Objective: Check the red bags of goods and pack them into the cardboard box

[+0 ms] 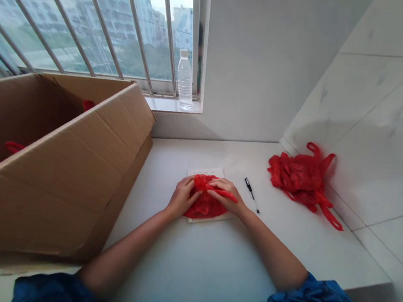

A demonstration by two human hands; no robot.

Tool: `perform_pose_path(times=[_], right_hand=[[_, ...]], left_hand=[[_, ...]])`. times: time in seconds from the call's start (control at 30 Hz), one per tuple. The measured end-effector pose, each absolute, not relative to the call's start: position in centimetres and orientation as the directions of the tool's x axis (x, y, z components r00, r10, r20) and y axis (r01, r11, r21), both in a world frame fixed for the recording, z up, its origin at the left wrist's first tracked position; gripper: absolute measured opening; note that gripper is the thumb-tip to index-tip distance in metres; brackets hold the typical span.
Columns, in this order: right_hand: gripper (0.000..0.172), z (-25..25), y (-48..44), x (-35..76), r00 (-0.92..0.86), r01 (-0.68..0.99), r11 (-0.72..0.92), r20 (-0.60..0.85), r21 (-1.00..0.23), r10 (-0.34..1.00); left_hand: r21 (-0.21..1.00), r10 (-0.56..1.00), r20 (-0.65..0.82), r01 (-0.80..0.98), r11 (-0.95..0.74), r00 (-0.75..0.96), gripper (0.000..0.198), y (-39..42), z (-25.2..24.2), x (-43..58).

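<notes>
A red plastic bag [206, 207] lies bunched up in the middle of the white table, over a small white paper pad [217, 172] with a few marks along its upper part. My left hand [181, 197] is closed on the bag's left side, thumb and fingers pressed into the plastic. From the right, my right hand [230, 194] grips the bag's upper part, with a twisted red strip under its fingers. What is inside the bag, if anything, is hidden. A black and clear pen [252, 195] rests just right of my right hand.
A large open cardboard box [84, 165] fills the left side, with bits of red plastic inside. More crumpled red bags [300, 176] lie against the tiled wall at right. A clear bottle [185, 82] stands on the sill of the barred window. The table [186, 263] ends near my body.
</notes>
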State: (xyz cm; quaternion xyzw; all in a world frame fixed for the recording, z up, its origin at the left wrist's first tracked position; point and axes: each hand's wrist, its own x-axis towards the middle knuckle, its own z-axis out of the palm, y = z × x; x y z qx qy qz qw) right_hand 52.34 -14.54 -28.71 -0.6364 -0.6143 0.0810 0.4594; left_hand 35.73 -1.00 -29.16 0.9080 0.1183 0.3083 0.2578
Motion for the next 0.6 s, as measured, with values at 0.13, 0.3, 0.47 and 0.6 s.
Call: perform_pose_path(times=[0.13,0.3,0.47,0.6], right_hand=[[0.027,-24.6,-16.1,51.5,0.353,0.453,0.165,0.347,-0.876,0.869],[0.029,-19.2,-18.3,49.3,0.365,0.367,0.247,0.383,-0.897,0.848],[0.031,-16.1,-19.3,46.5,0.254,0.451,0.394,0.539,-0.801,0.803],[0.039,-15.4,-19.7,44.3,0.198,0.45,0.483,0.612,-0.751,0.766]], left_hand=[[0.75,0.471,0.403,0.013,-0.662,0.785,0.024,-2.6,-25.1,34.4],[0.896,0.393,0.227,-0.032,-0.444,0.891,0.032,-5.9,-17.0,31.5],[0.692,0.423,0.144,0.214,-0.689,0.895,0.038,-9.4,-11.8,28.8],[0.52,0.422,0.209,0.265,-0.812,0.882,0.034,-12.0,-9.4,25.8]])
